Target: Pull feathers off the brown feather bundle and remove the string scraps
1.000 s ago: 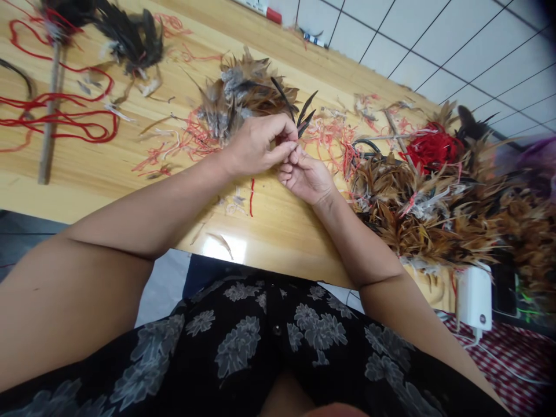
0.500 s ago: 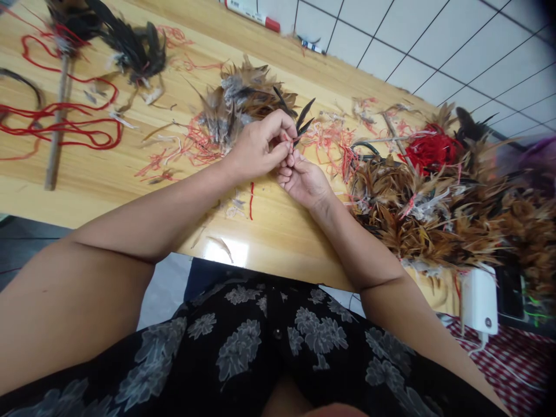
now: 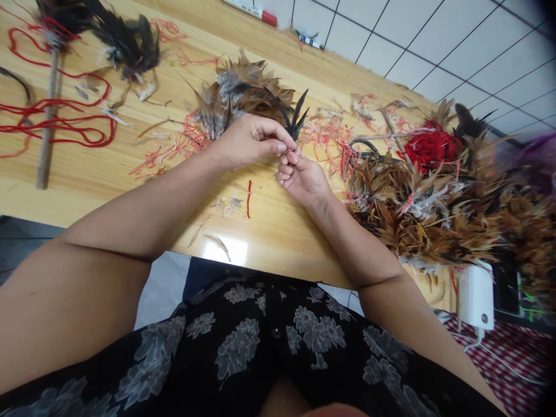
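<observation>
Over the middle of the wooden table, my two hands meet at the fingertips. My right hand (image 3: 303, 178), palm up with curled fingers, pinches a small bunch of black feathers (image 3: 297, 116) near the quill ends; their tips point up and away. My left hand (image 3: 254, 139) reaches across from the left, its thumb and fingers pressed together right at the base of that bunch. Whatever lies in the left pinch is hidden. Just beyond the left hand lies a pile of brown and grey feathers (image 3: 256, 87). A short red string (image 3: 249, 198) rests on the table below the hands.
On the right lie bundled brown feathers (image 3: 425, 208), a red yarn heap (image 3: 434, 145) and a white plugged-in device (image 3: 476, 296). At left, red cord (image 3: 93, 136) crosses a stick (image 3: 50, 116), near black feathers (image 3: 134, 52). Markers (image 3: 268, 18) lie along the tiled wall (image 3: 403, 35).
My left hand has shifted slightly down and left, its fingers stretching straighter over the right fingertips. The black feathers stand more upright and closer together. The view has shifted slightly.
</observation>
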A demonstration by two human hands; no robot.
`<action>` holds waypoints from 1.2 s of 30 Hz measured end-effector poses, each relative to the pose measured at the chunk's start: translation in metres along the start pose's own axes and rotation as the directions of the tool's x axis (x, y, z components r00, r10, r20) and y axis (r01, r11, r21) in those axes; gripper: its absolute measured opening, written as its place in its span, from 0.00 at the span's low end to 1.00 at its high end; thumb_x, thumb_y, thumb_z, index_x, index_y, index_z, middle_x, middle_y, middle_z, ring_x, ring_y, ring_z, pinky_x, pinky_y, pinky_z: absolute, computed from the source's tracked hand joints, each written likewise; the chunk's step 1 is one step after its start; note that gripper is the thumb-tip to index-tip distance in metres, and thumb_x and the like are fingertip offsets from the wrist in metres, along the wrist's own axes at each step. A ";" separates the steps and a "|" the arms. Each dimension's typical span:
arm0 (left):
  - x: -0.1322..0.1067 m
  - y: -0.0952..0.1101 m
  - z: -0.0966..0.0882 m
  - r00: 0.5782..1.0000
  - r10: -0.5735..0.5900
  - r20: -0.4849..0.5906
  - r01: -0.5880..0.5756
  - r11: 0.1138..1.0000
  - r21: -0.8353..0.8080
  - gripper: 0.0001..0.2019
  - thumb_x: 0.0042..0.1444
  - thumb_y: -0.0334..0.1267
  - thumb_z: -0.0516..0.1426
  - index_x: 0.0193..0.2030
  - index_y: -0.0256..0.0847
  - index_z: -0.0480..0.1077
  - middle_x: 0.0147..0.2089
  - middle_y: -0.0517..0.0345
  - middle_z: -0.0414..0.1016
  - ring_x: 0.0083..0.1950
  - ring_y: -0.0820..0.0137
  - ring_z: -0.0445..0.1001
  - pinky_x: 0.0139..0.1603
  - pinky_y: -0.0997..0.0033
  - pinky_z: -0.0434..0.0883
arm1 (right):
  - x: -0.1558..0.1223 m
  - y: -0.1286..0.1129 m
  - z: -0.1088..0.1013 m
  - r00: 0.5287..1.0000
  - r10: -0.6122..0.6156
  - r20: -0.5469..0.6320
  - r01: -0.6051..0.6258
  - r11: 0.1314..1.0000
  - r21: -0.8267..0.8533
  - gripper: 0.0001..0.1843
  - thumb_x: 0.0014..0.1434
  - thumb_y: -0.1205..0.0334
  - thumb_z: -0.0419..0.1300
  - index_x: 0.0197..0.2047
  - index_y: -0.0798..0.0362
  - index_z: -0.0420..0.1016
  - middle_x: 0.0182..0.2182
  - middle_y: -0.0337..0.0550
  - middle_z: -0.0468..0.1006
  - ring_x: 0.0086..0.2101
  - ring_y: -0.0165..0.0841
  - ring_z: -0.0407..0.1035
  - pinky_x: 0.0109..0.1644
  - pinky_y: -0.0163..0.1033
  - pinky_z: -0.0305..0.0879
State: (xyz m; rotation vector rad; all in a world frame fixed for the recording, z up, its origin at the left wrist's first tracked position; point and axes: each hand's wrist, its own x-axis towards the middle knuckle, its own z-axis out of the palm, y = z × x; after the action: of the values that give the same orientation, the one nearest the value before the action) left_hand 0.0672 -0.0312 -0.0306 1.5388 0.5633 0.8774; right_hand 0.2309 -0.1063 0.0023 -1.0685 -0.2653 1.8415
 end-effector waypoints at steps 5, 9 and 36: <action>-0.001 -0.002 0.004 0.998 0.012 -0.060 -0.009 0.999 0.048 0.03 0.61 0.30 0.73 0.42 0.41 0.88 0.41 0.53 0.91 0.41 0.63 0.88 0.49 0.58 0.85 | 0.001 0.001 0.000 1.000 0.019 -0.003 -0.018 0.999 0.028 0.20 0.79 0.74 0.52 0.33 0.49 0.60 0.24 0.29 0.66 0.23 0.22 0.53 0.29 0.27 0.53; -0.002 -0.003 0.010 0.992 0.012 -0.128 0.009 0.987 0.160 0.04 0.62 0.30 0.70 0.41 0.43 0.86 0.41 0.56 0.90 0.41 0.66 0.85 0.49 0.58 0.81 | 0.001 0.002 0.000 1.000 0.020 -0.002 -0.020 0.999 0.036 0.21 0.80 0.74 0.51 0.32 0.49 0.59 0.23 0.30 0.66 0.23 0.23 0.53 0.29 0.27 0.53; 0.002 -0.027 0.022 0.920 0.293 -0.261 -0.172 0.899 0.403 0.09 0.65 0.29 0.70 0.37 0.46 0.79 0.40 0.59 0.82 0.46 0.66 0.77 0.57 0.60 0.73 | 0.002 0.013 0.003 0.999 0.037 0.014 -0.037 0.999 0.013 0.21 0.84 0.60 0.54 0.35 0.47 0.59 0.24 0.29 0.62 0.23 0.25 0.52 0.27 0.29 0.56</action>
State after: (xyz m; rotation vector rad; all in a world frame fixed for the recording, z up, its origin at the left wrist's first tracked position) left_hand 0.0896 -0.0387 -0.0563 1.8524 0.8241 1.2744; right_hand 0.2197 -0.1105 -0.0051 -1.0580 -0.2424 1.8814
